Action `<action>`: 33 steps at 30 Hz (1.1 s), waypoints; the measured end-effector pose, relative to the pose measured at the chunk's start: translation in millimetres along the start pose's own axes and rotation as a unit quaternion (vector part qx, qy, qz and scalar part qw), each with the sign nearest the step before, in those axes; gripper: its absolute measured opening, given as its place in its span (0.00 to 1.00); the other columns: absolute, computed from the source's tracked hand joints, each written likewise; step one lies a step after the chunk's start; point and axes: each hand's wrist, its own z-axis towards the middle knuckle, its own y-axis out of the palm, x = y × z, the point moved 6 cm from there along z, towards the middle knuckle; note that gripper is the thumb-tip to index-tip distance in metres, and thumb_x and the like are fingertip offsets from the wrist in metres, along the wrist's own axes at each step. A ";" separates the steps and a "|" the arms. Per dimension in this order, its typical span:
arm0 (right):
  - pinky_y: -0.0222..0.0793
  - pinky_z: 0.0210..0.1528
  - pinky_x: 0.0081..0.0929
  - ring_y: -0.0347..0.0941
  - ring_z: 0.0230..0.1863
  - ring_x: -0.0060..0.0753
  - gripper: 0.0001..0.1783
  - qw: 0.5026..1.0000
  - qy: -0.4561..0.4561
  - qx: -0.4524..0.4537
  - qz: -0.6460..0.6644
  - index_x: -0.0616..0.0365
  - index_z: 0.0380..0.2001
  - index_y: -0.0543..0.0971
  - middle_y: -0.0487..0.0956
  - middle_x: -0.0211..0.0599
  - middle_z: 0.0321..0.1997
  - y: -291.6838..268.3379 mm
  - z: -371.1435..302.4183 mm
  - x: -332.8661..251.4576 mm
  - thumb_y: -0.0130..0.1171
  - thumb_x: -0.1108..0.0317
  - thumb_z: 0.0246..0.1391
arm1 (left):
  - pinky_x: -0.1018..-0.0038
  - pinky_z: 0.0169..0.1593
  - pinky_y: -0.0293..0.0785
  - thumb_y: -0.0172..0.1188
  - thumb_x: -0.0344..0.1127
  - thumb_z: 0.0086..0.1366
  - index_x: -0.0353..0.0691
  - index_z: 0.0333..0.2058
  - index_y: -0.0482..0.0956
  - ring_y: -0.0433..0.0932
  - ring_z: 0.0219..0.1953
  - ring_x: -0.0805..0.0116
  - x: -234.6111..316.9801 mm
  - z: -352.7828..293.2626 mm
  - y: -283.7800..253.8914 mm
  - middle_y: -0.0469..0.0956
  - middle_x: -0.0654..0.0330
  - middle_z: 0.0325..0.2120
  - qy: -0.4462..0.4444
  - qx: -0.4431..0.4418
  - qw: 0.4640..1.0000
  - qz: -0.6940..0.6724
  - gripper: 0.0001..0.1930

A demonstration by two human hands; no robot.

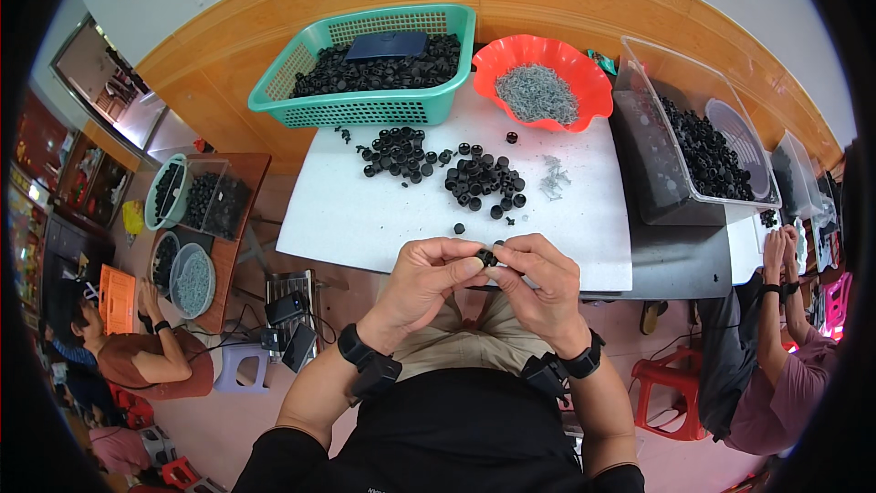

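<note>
My left hand [422,285] and my right hand [542,285] meet over the near edge of the white work surface [365,233]. Between their fingertips is a small black plastic part [486,257], pinched from both sides; fingers hide much of it, so I cannot tell whether it is one piece or two. Just beyond them lies a single round black cap [459,229]. Two loose heaps of black parts, a left heap [397,153] and a right heap [482,181], spread farther up the surface. Right of these is a little scatter of grey metal pieces, likely screws [553,179].
At the back stand a green basket [365,112] of black parts with a dark blue box on top, and a red scalloped bowl [598,96] of grey pieces. A clear bin [671,201] stands at right. People work at both sides; a red stool [671,393] is lower right.
</note>
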 end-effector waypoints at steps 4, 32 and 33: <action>0.74 0.27 0.22 0.79 0.27 0.28 0.15 1.000 0.000 0.001 -0.003 0.63 0.41 0.83 0.81 0.40 0.36 -0.2 0.0 0.2 0.70 0.81 0.49 | 0.69 0.50 0.86 0.62 0.22 0.67 0.33 0.46 0.83 0.85 0.44 0.65 -1.4 0.6 -0.1 0.83 0.51 0.45 0.007 -0.004 1.000 0.002 0.10; 0.77 0.27 0.26 0.81 0.28 0.34 0.12 0.999 0.006 -0.013 -0.029 0.65 0.39 0.82 0.81 0.42 0.36 0.8 0.3 -0.7 0.69 0.82 0.49 | 0.72 0.50 0.85 0.61 0.23 0.68 0.32 0.47 0.82 0.84 0.44 0.67 1.7 -1.9 9.2 0.81 0.56 0.45 0.050 0.003 0.998 0.041 0.10; 0.77 0.27 0.27 0.81 0.28 0.35 0.12 0.999 0.008 -0.019 -0.037 0.65 0.39 0.81 0.81 0.42 0.36 0.6 0.1 -0.9 0.69 0.82 0.49 | 0.72 0.50 0.85 0.61 0.23 0.68 0.32 0.47 0.82 0.84 0.44 0.67 0.7 -1.8 9.5 0.81 0.56 0.45 0.050 0.002 0.998 0.041 0.10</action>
